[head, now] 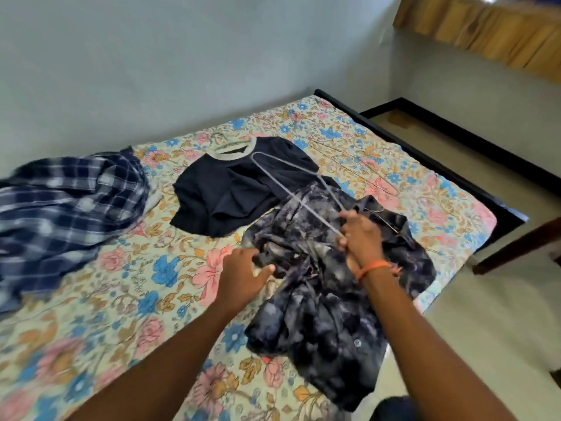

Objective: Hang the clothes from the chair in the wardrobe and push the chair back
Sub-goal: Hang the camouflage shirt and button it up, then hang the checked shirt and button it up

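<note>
Tie-dye shirt (328,299) lies crumpled on the floral bed (121,284), your left hand (243,275) pinching its fabric while your right hand (361,235) grips a wire hanger (291,189).

Bare floral bedspread (115,287) between plaid shirt (69,202) and tie-dye shirt (318,314).

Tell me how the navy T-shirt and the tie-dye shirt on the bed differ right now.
The navy T-shirt is plain dark with a pale collar; the tie-dye shirt is mottled grey and black with buttons. The T-shirt lies untouched with a hanger at its collar; the tie-dye shirt lies crumpled at the bed's edge, the left hand gripping it while the right hand holds a wire hanger over it. Both rest on the floral bedsheet.
</note>
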A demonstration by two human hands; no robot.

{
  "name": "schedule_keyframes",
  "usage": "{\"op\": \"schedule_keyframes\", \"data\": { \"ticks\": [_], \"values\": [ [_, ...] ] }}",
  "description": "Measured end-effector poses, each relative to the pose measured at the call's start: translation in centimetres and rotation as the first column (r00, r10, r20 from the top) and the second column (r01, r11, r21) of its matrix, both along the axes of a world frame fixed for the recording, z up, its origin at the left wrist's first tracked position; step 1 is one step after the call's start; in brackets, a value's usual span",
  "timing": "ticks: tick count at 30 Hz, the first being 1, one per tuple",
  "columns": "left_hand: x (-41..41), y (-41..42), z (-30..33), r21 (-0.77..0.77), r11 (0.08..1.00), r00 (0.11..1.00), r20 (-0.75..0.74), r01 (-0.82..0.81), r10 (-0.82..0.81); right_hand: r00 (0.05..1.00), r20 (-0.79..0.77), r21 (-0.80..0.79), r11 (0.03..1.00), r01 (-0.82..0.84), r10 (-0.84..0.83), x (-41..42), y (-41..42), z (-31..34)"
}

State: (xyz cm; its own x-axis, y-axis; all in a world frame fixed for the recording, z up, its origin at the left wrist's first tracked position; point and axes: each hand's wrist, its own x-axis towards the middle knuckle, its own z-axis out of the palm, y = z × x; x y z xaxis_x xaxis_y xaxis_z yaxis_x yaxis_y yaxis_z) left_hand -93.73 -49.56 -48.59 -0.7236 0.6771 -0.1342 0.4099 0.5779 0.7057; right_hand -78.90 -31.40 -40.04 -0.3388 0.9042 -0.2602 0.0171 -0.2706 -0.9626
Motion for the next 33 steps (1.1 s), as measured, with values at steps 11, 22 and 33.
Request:
{"op": "schedule_keyframes", "data": {
  "ticks": [11,22,33],
  "values": [
    [0.7,-12.5,2.3,0.035,0.879,0.660,0.675,-0.475,0.329,0.873,0.286,0.049,0.904,-0.426,0.396,-3.3,-26.5,-8.4],
    [3.6,-14.7,-1.9,-0.110,0.929,0.763,0.540,-0.354,0.355,0.049,0.984,0.107,0.348,-0.931,-0.173,5.5,-9.2,-9.3],
    [10.4,-5.5,-1.7,-0.232,0.968,0.788,0.577,-0.095,0.215,0.079,0.970,0.217,0.675,-0.706,-0.229,3.9,-8.6,-6.8]
  ]
}}
